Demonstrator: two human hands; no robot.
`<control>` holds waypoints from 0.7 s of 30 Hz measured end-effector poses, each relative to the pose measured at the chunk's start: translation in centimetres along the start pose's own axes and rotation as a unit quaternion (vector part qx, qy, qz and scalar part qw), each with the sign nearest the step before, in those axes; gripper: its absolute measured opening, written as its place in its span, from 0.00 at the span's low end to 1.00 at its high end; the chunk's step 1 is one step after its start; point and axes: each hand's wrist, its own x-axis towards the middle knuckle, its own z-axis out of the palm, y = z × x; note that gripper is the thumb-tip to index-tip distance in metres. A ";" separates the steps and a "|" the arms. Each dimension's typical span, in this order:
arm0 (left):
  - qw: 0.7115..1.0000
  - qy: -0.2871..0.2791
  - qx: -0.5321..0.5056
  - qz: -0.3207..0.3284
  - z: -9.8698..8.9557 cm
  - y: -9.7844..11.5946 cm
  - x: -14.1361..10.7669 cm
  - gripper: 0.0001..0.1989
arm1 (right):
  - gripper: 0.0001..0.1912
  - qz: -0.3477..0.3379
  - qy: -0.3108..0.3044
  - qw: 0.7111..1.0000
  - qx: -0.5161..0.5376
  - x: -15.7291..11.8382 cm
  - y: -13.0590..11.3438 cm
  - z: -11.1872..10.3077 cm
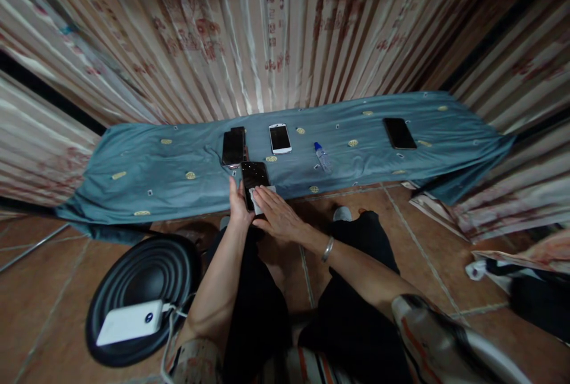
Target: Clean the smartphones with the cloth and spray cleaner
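Observation:
A dark smartphone [255, 174] with small light specks on its screen is gripped along its side by my left hand [240, 206]. My right hand [278, 213] lies over the phone's lower part and presses a white wipe or cloth [258, 199] against the screen. Just beyond it, more dark phones [233, 148] lie overlapping on the blue-green cloth. A white phone [280, 138] rests to their right. Further right is a small clear bottle with a blue cap [322, 157], lying on its side.
Another black phone or small tablet [399, 133] lies at the right of the cloth-covered bench [209, 191]. Pleated curtains [249, 34] hang behind and at both sides. A round black stool [102, 289] at lower left bears a white power bank [131, 321] with a cable plugged in.

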 end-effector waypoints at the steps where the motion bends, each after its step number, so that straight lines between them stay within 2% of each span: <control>1: 1.000 -0.001 0.002 0.000 0.0 0.0 0.1 0.28 | 0.40 -0.001 0.000 1.000 -0.001 0.0 0.0 0.0; 7: 1.000 0.000 0.006 -0.008 -0.1 -0.5 1.2 0.26 | 0.40 0.019 -0.019 1.000 -0.004 0.1 0.3 0.2; 13: 1.000 0.006 0.002 -0.010 0.4 -0.7 1.6 0.26 | 0.38 0.020 -0.012 1.000 0.001 0.1 0.7 0.0; 21: 1.000 -0.029 0.009 -0.004 0.5 -1.1 1.8 0.27 | 0.35 0.063 -0.014 0.998 0.014 1.5 2.6 0.0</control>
